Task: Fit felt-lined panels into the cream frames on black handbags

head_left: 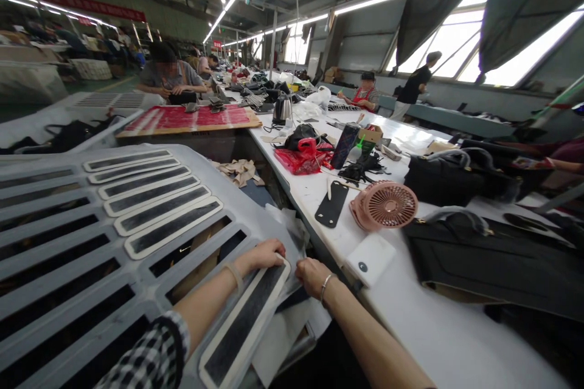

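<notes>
My left hand (267, 254) is closed on the far end of a long black strip with a cream border (246, 322), which slants toward me at the edge of the grey slotted rack (196, 155). Just to the right, my right hand (312, 276) is closed, its fingertips pinched near the strip's far corner; whatever they hold is too small to make out. Several similar bordered strips (173, 228) lie side by side on the rack, left of my hands.
On the white table are a pink fan (390, 205), a white box (370, 258), a black panel (332, 203), a red plastic bag (298, 159) and black handbags (438, 179). Paper scraps (283, 340) hang between rack and table. Other people sit farther back.
</notes>
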### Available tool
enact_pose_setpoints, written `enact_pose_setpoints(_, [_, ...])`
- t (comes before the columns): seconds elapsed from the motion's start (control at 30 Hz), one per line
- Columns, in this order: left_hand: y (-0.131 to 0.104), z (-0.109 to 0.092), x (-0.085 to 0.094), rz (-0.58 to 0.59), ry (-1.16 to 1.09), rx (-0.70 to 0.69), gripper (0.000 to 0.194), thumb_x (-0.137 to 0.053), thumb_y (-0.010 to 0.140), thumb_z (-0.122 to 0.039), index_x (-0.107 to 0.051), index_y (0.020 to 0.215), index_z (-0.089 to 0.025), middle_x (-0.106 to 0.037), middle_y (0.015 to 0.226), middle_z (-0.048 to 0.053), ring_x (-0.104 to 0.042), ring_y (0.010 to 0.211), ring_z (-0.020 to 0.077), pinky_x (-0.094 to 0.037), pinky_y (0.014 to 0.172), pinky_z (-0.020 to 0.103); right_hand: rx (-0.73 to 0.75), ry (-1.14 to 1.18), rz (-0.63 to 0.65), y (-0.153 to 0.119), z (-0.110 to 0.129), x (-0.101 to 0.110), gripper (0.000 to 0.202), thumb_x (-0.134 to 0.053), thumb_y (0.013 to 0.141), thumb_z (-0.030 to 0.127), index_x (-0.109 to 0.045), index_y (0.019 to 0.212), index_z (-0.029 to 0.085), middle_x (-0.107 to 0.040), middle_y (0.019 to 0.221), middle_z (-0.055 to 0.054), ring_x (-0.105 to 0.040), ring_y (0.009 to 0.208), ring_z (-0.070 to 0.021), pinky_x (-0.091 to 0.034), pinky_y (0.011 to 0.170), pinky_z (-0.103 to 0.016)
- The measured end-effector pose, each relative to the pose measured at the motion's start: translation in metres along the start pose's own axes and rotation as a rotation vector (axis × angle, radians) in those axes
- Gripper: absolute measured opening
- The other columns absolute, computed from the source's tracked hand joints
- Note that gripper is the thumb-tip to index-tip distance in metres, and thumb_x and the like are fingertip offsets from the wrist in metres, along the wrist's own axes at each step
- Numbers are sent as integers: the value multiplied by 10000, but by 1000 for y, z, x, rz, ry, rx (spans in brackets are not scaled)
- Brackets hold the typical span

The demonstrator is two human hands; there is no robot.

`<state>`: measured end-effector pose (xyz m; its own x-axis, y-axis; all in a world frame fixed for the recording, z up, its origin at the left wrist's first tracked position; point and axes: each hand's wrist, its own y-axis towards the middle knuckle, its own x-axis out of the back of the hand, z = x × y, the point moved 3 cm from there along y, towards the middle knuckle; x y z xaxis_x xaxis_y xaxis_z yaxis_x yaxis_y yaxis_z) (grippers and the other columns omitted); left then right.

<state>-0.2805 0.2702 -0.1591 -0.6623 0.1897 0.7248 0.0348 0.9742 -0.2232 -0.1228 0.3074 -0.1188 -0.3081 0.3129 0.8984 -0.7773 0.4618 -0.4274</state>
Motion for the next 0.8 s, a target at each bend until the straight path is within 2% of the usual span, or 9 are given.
enact_pose_setpoints(0.13, [-5, 1, 7, 17, -100, -3, 228, -625, 891, -348, -636, 983, -140, -651, 1021, 50, -619, 966, 218, -508, 870, 427, 6, -26, -13, -3, 0, -1, 120, -615, 920, 262, -644, 889, 150, -661, 921, -25, -642, 846, -164, -542, 759, -334])
enact_pose_setpoints(0.23, [-9, 0, 13, 30, -152, 4, 250, -612, 899, -358, -622, 1022, -140, -650, 1002, 49, -630, 903, 200, -529, 810, 397, 26, -58, -74, -8, 7, -1, 120, -591, 926, 223, -641, 843, 152, -655, 880, -19, -630, 828, -163, -523, 766, -340])
enact_pose_setpoints(0.37, [-9, 3, 13, 30, -190, 33, 251, -614, 897, -362, -622, 1013, -140, -645, 997, 47, -627, 884, 195, -528, 799, 392, 153, -81, -251, -27, 35, -2, 68, -576, 864, 127, -643, 860, 135, -645, 960, -95, -566, 973, -248, -407, 883, -441])
enact_pose_setpoints(0.5, [-6, 7, 6, 39, -235, 71, 243, -607, 903, -357, -621, 1006, -137, -645, 954, 38, -630, 841, 183, -538, 767, 375, 267, -45, -374, -46, 67, -16, 152, -605, 797, 153, -606, 949, 162, -622, 997, -97, -522, 948, -257, -356, 831, -419])
enact_pose_setpoints(0.63, [-5, 9, 3, 45, -286, 80, 263, -597, 911, -351, -599, 1070, -141, -641, 966, 41, -630, 816, 175, -545, 736, 359, 357, -23, -442, -46, 86, -34, 87, -560, 849, 124, -582, 911, 182, -609, 974, -65, -502, 926, -229, -331, 830, -384])
enact_pose_setpoints(0.8, [-7, 11, 3, 35, -320, 48, 270, -610, 901, -345, -594, 1084, -147, -629, 987, 43, -618, 841, 183, -533, 756, 370, 408, -3, -480, -38, 88, -44, 132, -525, 910, 112, -591, 817, 178, -623, 899, -56, -507, 903, -225, -331, 783, -371])
